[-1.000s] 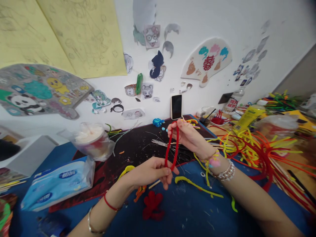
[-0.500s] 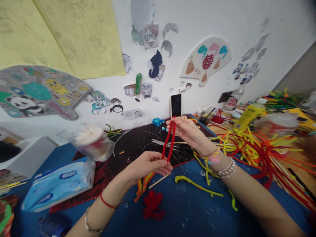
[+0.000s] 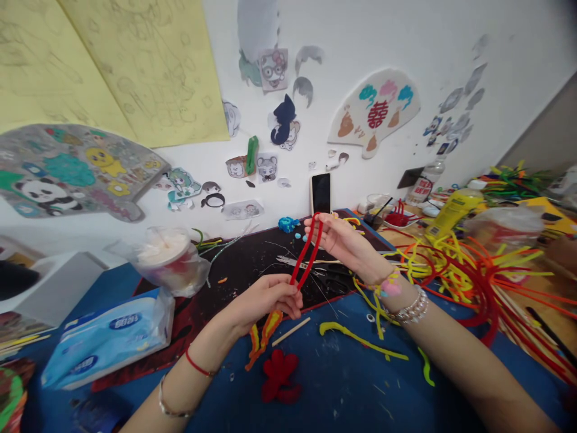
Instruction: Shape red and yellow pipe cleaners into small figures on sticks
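A red pipe cleaner (image 3: 309, 255), bent into a long narrow loop, is stretched between my two hands above the table. My left hand (image 3: 276, 299) pinches its lower end between thumb and fingers. At the folded top, my right hand (image 3: 336, 239) grips the loop with thumb and fingertips. Beneath my left hand lie an orange-and-yellow fuzzy piece (image 3: 265, 337) and a thin wooden stick (image 3: 291, 332). A red fuzzy flower shape (image 3: 280, 374) rests on the blue mat nearer to me. Pliers (image 3: 291, 261) and black-handled scissors (image 3: 336, 278) lie behind the loop.
Loose yellow pipe cleaners (image 3: 360, 341) lie right of centre, and a tangled pile of red, orange and yellow ones (image 3: 491, 282) fills the right side. A tissue pack (image 3: 110, 337) and a bagged cup (image 3: 166, 255) stand left. A phone (image 3: 320, 193) leans on the wall.
My left hand has shifted slightly left and up along with the loop's lower end, so the loop slants more. My right hand holds the top in nearly the same place.
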`<state>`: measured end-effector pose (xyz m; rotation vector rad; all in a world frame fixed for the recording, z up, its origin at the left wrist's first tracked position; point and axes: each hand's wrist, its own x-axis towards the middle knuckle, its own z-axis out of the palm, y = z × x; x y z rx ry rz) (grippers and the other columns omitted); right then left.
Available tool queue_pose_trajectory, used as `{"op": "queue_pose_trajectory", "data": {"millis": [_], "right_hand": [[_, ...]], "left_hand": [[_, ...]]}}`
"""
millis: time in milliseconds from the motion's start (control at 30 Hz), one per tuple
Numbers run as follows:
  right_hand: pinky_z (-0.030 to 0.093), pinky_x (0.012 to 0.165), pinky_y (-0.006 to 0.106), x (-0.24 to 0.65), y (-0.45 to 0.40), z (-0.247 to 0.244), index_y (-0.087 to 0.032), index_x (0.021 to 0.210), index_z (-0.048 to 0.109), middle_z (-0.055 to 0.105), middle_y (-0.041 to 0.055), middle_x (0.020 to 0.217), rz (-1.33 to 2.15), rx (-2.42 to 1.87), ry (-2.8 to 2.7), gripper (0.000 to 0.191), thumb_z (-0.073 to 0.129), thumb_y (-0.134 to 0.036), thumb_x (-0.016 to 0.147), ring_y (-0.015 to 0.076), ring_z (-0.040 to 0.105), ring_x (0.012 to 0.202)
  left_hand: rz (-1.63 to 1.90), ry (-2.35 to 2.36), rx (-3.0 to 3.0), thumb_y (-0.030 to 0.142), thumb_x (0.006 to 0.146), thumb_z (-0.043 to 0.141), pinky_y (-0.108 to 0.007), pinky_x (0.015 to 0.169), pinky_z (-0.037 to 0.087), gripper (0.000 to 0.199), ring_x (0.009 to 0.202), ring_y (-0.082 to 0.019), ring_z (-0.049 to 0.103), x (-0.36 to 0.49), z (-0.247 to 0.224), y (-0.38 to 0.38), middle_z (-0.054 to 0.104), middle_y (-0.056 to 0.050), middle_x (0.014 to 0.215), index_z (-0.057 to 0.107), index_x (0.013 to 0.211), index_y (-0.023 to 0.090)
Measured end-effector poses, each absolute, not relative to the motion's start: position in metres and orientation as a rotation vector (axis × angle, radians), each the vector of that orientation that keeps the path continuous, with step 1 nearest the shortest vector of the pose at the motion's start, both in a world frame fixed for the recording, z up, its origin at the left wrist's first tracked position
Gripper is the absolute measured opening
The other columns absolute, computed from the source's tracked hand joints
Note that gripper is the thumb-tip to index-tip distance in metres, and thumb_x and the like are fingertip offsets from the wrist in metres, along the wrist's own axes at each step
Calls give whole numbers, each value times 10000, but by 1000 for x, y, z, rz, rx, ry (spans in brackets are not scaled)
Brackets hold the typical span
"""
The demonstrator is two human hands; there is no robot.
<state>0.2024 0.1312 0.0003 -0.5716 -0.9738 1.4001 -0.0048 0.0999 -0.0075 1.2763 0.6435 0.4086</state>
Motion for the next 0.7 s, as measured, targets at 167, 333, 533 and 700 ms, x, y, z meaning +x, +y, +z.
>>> {"op": "queue_pose_trajectory", "data": {"millis": [167,333,533,700], "right_hand": [[500,840,291,202,134,-1,-180,766,650,698,19,845,1424,-533,-941,112,651,-290,746,130,640,833],[493,862,290,204,137,-3,-191,776,652,695,7,854,1404,-561,-927,97,661,-279,734,122,637,827],[497,865,278,206,137,-4,-189,771,660,691,8,876,1374,-544,-965,71,649,-252,740,125,632,831],[489,884,299,206,138,-4,-195,782,661,693,10,881,1358,-568,-965,84,662,-258,726,132,633,847]], "left_hand": [[454,592,1206,160,762,345,-257,572,422,116,520,-111,519,-1,-9,98,462,17,592,386,654,161],[455,629,1214,203,797,348,-246,557,405,157,496,-100,488,3,-9,97,425,27,571,363,645,168],[481,621,1165,255,832,367,-244,556,393,180,508,-105,496,4,-8,96,460,11,599,417,695,151],[467,599,1124,300,833,395,-247,566,392,207,514,-110,493,3,-8,96,451,11,586,442,704,145]]}}
